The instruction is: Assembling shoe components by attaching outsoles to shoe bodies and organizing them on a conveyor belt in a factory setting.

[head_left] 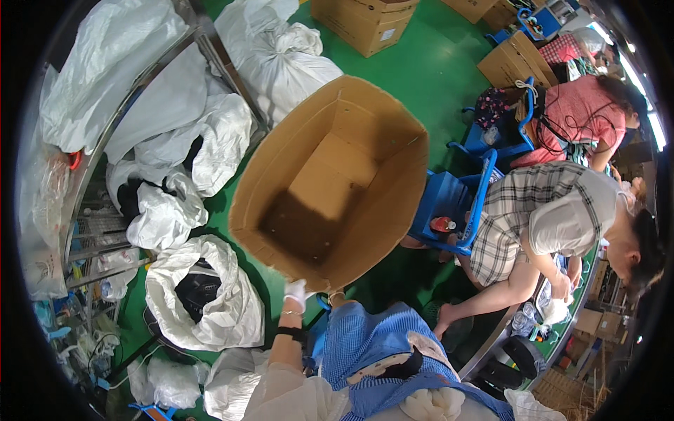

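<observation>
A large open cardboard box [246,210] stands in front of me, tilted in the picture, and its inside shows bare brown walls and a bottom partly in shadow. My left hand [296,293], in a white glove, grips the near rim of this box at its left part. A dark band circles my left forearm. My right hand does not show. Just below the box is my blue checked apron [365,337].
Left of the box stand an open white sack [246,309] with black items and a metal rack [105,242] with white bags. Tied white sacks [291,70] lie beyond. Seated co-workers and blue chairs [481,203] line the right. Another cardboard box [365,24] is at the far side.
</observation>
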`<state>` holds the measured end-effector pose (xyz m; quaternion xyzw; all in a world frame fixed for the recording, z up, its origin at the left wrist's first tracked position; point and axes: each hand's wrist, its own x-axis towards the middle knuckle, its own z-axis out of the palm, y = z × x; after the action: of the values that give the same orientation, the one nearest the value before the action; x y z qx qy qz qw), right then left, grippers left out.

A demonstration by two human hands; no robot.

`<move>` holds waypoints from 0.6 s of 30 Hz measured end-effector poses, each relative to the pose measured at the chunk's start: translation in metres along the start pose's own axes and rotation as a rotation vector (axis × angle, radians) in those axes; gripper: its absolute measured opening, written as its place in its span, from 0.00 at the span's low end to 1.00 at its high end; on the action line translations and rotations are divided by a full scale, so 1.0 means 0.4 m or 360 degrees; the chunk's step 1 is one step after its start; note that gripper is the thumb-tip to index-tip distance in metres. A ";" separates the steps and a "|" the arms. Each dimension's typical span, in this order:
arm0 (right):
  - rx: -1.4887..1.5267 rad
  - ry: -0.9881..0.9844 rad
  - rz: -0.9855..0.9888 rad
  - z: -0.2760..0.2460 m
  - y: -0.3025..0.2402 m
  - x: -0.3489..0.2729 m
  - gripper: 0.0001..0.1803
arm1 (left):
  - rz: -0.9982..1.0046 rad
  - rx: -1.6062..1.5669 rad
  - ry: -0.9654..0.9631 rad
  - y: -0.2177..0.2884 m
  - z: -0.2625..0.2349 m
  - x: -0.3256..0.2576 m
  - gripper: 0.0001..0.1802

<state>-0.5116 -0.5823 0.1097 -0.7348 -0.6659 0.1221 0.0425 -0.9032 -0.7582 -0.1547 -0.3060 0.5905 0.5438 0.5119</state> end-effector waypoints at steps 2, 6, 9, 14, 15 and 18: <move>0.0046 -0.0102 -0.0031 -0.002 -0.006 0.006 0.09 | -0.0001 -0.0060 -0.0085 0.014 0.063 -0.016 0.24; 0.0084 -0.0239 -0.0054 -0.009 0.017 0.032 0.09 | -0.0121 0.0057 -0.0019 0.091 0.323 -0.045 0.24; 0.0121 -0.0351 -0.0084 0.006 0.028 0.089 0.09 | -0.0078 0.0027 -0.0143 0.094 0.419 -0.018 0.27; 0.0176 -0.0604 -0.0132 0.076 0.031 0.193 0.10 | -0.0177 -0.0036 -0.0379 0.180 0.663 0.050 0.25; 0.0185 -0.0712 -0.0180 0.093 0.020 0.215 0.10 | -0.0049 0.0052 -0.0283 0.182 0.693 0.117 0.33; 0.0157 -0.0859 -0.0157 0.113 0.045 0.268 0.10 | 0.0080 0.0242 -0.0169 0.323 0.894 0.115 0.48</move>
<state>-0.4958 -0.4829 0.0486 -0.6395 -0.6813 0.3434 -0.0949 -0.9379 -0.3789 -0.1141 -0.2221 0.6096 0.5256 0.5503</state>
